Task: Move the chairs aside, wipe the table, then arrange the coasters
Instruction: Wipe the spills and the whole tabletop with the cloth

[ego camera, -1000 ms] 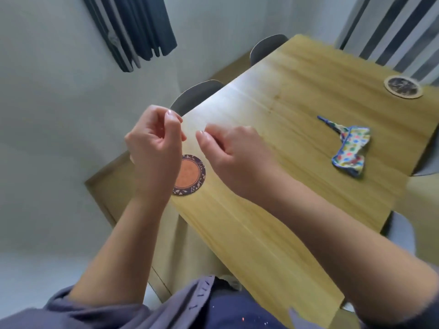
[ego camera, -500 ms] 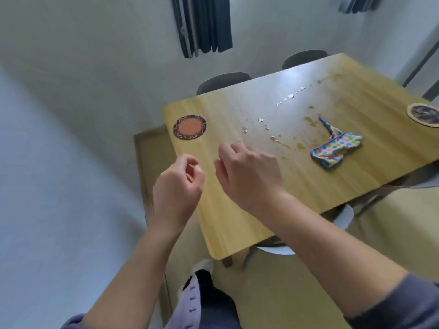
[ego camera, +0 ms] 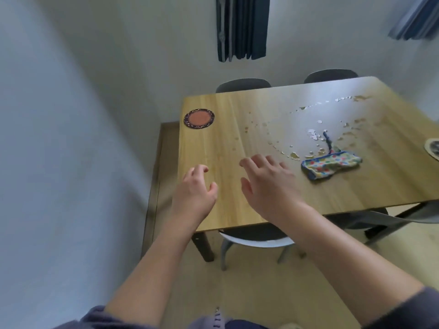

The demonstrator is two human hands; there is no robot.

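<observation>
A wooden table (ego camera: 237, 210) carries spilled droplets (ego camera: 294, 155) across its middle. A round orange coaster with a dark rim (ego camera: 199, 118) lies at the far left corner. A second, pale coaster (ego camera: 433, 148) is cut off at the right edge. A crumpled multicoloured cloth (ego camera: 331, 166) lies right of centre. My left hand (ego camera: 194, 193) and my right hand (ego camera: 268, 186) hover over the near left part of the table, both empty with fingers apart. A chair with a dark seat (ego camera: 254, 235) is tucked under the near edge.
Two dark chair backs (ego camera: 242, 84) (ego camera: 330, 76) show behind the far edge. Another chair (ego camera: 403, 217) sits under the near right side. A white wall runs close along the left, with a strip of floor (ego camera: 164, 162) between. Dark curtains (ego camera: 241, 27) hang behind.
The view has pulled back from the table, now showing the spill and near chairs. Both hands have dropped lower and spread from pinched fingers to apart.
</observation>
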